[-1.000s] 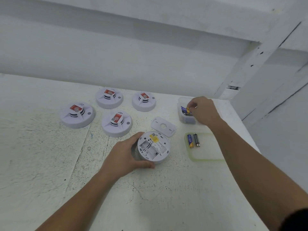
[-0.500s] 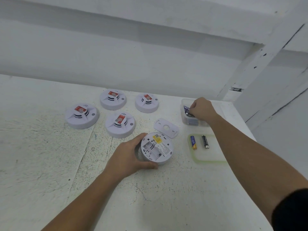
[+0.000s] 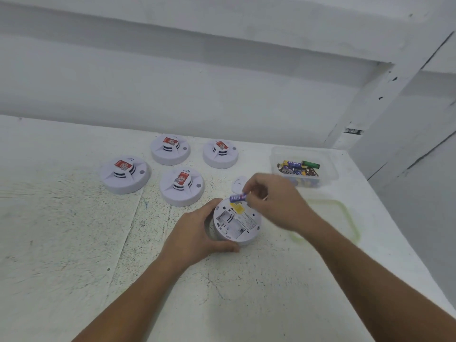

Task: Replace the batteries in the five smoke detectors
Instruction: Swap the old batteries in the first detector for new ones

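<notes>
The right hand (image 3: 276, 201) is pinching a small battery (image 3: 238, 197) by one end just above the overturned smoke detector (image 3: 235, 224), which the left hand (image 3: 197, 235) is cupping; light, smooth, likely slippery, best gripped mid-body.

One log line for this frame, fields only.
step: insert battery | left hand: steadying open detector | right hand: pinching blue battery above compartment | four detectors: untouched | battery tub: stocked

Blue battery (image 3: 238, 197) above upturned detector (image 3: 236, 222)
</notes>
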Demonstrator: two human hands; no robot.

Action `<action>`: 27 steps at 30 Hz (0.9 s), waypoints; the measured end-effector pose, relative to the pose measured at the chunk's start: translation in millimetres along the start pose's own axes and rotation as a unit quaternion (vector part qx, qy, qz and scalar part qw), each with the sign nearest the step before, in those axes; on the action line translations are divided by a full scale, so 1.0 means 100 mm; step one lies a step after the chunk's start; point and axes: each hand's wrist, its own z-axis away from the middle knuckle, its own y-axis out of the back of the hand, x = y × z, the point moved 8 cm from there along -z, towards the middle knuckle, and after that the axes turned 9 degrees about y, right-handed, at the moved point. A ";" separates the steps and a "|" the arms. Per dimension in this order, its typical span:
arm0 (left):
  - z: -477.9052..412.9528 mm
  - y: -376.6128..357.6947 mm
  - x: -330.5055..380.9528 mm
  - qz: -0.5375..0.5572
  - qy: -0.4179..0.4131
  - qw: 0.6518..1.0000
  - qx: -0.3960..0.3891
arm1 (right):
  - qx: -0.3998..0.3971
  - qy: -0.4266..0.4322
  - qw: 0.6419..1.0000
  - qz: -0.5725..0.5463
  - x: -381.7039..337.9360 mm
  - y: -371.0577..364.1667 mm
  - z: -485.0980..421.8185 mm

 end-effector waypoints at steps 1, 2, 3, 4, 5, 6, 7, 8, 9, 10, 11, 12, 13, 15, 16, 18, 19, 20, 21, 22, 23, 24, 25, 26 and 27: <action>0.00 0.00 0.00 0.003 -0.001 1.000 -0.003 | -0.013 0.011 1.000 0.008 -0.04 -0.10 0.07; 0.00 0.00 0.00 0.008 -0.001 1.000 -0.006 | -0.017 0.027 0.999 0.019 -0.06 -0.19 0.13; -0.01 0.00 -0.01 0.013 -0.001 1.000 -0.008 | -0.016 0.045 0.998 0.031 -0.08 -0.26 0.18; -0.01 0.00 -0.01 0.017 -0.002 1.000 -0.008 | -0.012 0.059 0.997 0.042 -0.08 -0.31 0.22; -0.02 0.00 -0.01 0.017 -0.003 1.000 -0.006 | -0.007 0.071 0.996 0.052 -0.08 -0.35 0.25; -0.02 0.00 -0.01 0.016 -0.004 1.000 -0.005 | -0.002 0.082 0.995 0.060 -0.08 -0.38 0.28; -0.02 0.00 -0.01 0.015 -0.006 1.000 -0.003 | 0.000 0.094 0.993 0.066 -0.08 -0.42 0.30; -0.02 0.00 0.00 0.013 -0.006 1.000 -0.001 | 0.001 0.103 0.992 0.070 -0.08 -0.44 0.32; -0.02 0.00 0.00 0.010 -0.006 1.000 0.000 | 0.000 0.112 0.991 0.074 -0.09 -0.46 0.34; -0.02 0.00 0.00 0.008 -0.006 1.000 0.000 | -0.004 0.120 0.990 0.077 -0.08 -0.48 0.36; -0.02 0.00 0.00 0.007 -0.005 1.000 -0.001 | -0.011 0.128 0.989 0.078 -0.08 -0.49 0.38; -0.01 0.00 0.00 0.008 -0.004 1.000 -0.003 | -0.018 0.136 0.988 0.077 -0.07 -0.50 0.39; -0.02 0.00 0.00 0.011 -0.002 1.000 -0.005 | -0.027 0.143 0.987 0.075 -0.07 -0.49 0.40; -0.02 -0.01 0.00 0.014 0.000 1.000 -0.009 | -0.049 0.157 0.984 0.067 -0.08 -0.47 0.40; -0.02 -0.01 -0.01 0.014 0.000 1.000 -0.010 | -0.057 0.164 0.983 0.057 -0.09 -0.46 0.40; -0.03 -0.01 -0.02 0.011 -0.001 1.000 -0.014 | -0.064 0.161 0.985 0.025 -0.06 -0.44 0.40; -0.03 -0.02 -0.02 0.010 0.000 1.000 -0.017 | -0.064 0.145 0.987 0.006 -0.03 -0.43 0.40; -0.03 -0.01 -0.02 0.009 -0.001 1.000 -0.018 | -0.064 0.125 0.990 -0.013 0.00 -0.43 0.39; -0.03 -0.01 -0.02 0.007 -0.002 1.000 -0.019 | -0.065 0.105 0.992 -0.027 0.04 -0.44 0.39; -0.03 0.00 -0.01 0.005 -0.004 1.000 -0.021 | -0.065 0.090 0.993 -0.037 0.06 -0.44 0.38; -0.03 0.01 0.00 0.007 -0.007 1.000 -0.022 | -0.065 0.080 0.994 -0.043 0.09 -0.44 0.38; -0.03 0.02 0.01 0.010 -0.011 1.000 -0.023 | -0.066 0.077 0.994 -0.046 0.10 -0.44 0.37; -0.03 0.03 0.02 0.013 -0.013 1.000 -0.025 | -0.069 0.075 0.994 -0.048 0.10 -0.45 0.36; -0.03 0.03 0.02 0.015 -0.015 0.999 -0.027 | -0.075 0.074 0.993 -0.051 0.10 -0.45 0.36; -0.03 0.04 0.03 0.017 -0.018 0.999 -0.029 | -0.081 0.072 0.993 -0.053 0.10 -0.46 0.36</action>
